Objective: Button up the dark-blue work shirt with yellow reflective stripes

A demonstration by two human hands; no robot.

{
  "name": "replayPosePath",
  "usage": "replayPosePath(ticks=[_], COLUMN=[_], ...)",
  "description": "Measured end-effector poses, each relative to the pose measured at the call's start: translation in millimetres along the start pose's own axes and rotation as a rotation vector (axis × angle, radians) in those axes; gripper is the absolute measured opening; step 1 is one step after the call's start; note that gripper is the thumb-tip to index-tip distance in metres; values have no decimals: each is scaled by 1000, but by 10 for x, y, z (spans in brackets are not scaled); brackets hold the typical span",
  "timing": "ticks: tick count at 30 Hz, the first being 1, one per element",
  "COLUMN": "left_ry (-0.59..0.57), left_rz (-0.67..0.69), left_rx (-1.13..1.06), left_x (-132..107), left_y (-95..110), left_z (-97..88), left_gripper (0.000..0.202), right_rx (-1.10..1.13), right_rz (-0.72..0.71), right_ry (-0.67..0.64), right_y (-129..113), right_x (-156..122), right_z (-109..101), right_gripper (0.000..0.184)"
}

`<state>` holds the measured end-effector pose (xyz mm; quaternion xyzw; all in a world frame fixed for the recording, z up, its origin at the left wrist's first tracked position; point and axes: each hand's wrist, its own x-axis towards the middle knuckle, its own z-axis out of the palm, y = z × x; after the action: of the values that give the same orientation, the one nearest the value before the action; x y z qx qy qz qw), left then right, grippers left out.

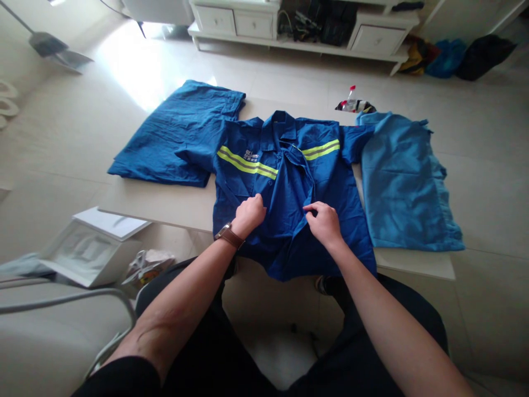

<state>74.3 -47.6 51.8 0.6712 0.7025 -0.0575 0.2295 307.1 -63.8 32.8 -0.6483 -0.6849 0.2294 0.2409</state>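
the blue work shirt (285, 187) is lying face up on the worktop (173, 204), hem hanging over the near edge. the left hand (249, 214) is pinching the front placket, grip closed on cloth; the right hand (324, 222) is pinching the opposite edge. uneven pulling is likely dragging it off the edge or bunching it against the folded blue garment (182, 135).

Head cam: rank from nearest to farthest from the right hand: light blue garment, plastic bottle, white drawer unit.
From the right hand:
1. Light blue garment, to its right on the table.
2. Plastic bottle, beyond the table's far edge.
3. White drawer unit, against the far wall.
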Motion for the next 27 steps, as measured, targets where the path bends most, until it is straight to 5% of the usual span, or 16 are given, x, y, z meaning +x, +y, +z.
replayPosePath(ticks=[10,14,20,27], left_ry=[-49,34,0,43], left_rz=[-12,62,221,407], left_rx=[22,-225,-725,-749], left_x=[130,188,99,-7], left_y=[-88,-29,186,255], left_z=[3,-68,-111,-19], left_gripper=[25,13,7,4], right_rx=[93,167,257,299], right_rz=[1,-10,-73,-96], right_ry=[43,103,146,108], right_y=[25,-4,-139,-228], right_x=[-10,-11,-37,-61], right_z=[-55,-58,-39,7], right_gripper=[21,19,20,22])
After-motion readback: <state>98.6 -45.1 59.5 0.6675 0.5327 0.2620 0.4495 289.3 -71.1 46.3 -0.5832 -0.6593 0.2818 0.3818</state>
